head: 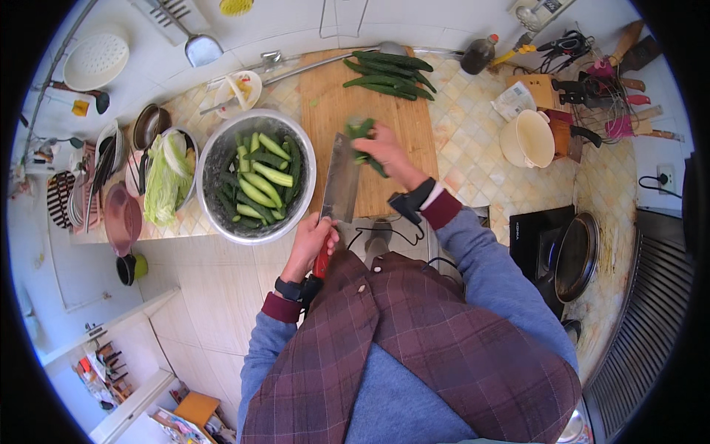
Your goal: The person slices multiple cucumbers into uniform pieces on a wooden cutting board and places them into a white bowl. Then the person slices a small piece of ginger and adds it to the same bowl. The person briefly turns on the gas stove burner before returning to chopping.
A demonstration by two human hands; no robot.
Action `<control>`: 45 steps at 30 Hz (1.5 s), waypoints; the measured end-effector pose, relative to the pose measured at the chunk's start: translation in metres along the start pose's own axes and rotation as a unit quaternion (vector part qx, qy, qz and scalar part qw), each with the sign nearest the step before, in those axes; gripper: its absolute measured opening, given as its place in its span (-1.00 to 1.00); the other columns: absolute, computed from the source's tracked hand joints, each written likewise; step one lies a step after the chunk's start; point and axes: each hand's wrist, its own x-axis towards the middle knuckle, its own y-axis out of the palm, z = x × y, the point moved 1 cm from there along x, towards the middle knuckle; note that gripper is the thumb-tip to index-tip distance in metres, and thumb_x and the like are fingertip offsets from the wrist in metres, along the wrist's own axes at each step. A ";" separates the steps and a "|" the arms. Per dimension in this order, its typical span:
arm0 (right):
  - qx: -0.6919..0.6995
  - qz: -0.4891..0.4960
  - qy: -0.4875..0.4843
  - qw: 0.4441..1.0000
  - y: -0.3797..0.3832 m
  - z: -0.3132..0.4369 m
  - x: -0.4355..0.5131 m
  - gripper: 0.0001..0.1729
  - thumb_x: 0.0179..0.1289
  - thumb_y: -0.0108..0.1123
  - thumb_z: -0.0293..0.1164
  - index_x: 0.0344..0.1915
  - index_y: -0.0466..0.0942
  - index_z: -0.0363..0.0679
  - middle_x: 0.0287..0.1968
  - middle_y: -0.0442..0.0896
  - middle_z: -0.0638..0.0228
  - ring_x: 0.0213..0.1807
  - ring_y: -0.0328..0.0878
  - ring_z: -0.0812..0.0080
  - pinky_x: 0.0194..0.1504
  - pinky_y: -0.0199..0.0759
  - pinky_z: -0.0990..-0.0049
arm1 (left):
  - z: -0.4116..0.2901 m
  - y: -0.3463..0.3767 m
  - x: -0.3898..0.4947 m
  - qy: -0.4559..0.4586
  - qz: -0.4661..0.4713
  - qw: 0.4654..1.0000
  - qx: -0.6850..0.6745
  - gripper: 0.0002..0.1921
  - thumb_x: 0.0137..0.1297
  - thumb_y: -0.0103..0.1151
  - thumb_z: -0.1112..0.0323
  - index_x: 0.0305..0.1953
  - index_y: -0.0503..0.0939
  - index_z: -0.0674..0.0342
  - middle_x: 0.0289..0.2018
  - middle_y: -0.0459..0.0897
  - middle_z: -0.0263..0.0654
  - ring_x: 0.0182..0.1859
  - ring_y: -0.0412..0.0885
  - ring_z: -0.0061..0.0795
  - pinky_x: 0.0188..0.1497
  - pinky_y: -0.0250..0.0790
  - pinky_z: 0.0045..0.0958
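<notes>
My left hand (308, 247) grips the red handle of a kitchen cleaver (339, 180). Its broad blade points away from me over the left edge of a wooden cutting board (396, 191). Above the board, my right hand (388, 152) holds cut green cucumber pieces (361, 130), blurred, close to the blade's right side. Several whole dark green cucumbers (388, 72) lie in a pile at the board's far end. Left of the board stands a large metal bowl (208, 194) with several cucumber lengths inside, some showing pale cut sides.
A Chinese cabbage (166, 177) rests in a bowl at the left, near a pink basin (122, 219). Behind the metal bowl is a small white bowl (252, 89). To the right are a cream pot (527, 139), a knife block (566, 133) and a frying pan (577, 258) on a black cooktop.
</notes>
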 end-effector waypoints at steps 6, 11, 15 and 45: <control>-0.089 0.067 -0.110 0.988 0.061 0.027 0.018 -0.49 0.11 0.27 -0.32 0.03 0.41 -0.30 -0.08 0.54 0.14 -0.02 0.47 0.24 -0.01 0.39 0.35 | -0.008 0.004 0.002 -0.021 0.001 1.000 -0.003 -0.78 0.42 -0.14 0.31 -0.22 0.41 0.37 -0.60 0.49 -0.32 -0.68 0.36 -0.65 -0.68 0.28 -0.58; -0.491 -0.278 -0.370 0.738 -0.075 0.022 0.091 -0.54 0.02 0.12 -0.51 0.01 0.44 -0.22 -0.03 0.49 0.02 0.03 0.39 -0.06 0.02 0.33 0.15 | -0.009 0.003 -0.007 -0.012 -0.006 1.000 -0.010 -0.77 0.43 -0.15 0.30 -0.21 0.41 0.38 -0.60 0.49 -0.31 -0.68 0.35 -0.65 -0.68 0.28 -0.57; -0.667 -0.248 -0.180 0.679 -0.141 -0.011 0.102 -0.48 -0.06 0.20 -0.54 0.01 0.47 -0.13 0.01 0.50 0.16 0.05 0.43 0.08 -0.02 0.41 0.21 | -0.007 0.004 -0.011 -0.005 -0.005 1.000 -0.013 -0.78 0.43 -0.14 0.31 -0.21 0.41 0.38 -0.60 0.50 -0.30 -0.68 0.36 -0.64 -0.67 0.29 -0.57; -0.659 -0.200 -0.222 0.690 -0.102 0.007 0.120 -0.78 0.00 0.27 -0.36 -0.34 0.58 -0.24 -0.38 0.57 0.23 -0.33 0.54 0.18 -0.30 0.45 0.24 | -0.008 0.009 -0.001 0.006 -0.011 0.999 0.034 -0.78 0.42 -0.16 0.32 -0.21 0.41 0.39 -0.60 0.49 -0.30 -0.68 0.37 -0.64 -0.69 0.28 -0.58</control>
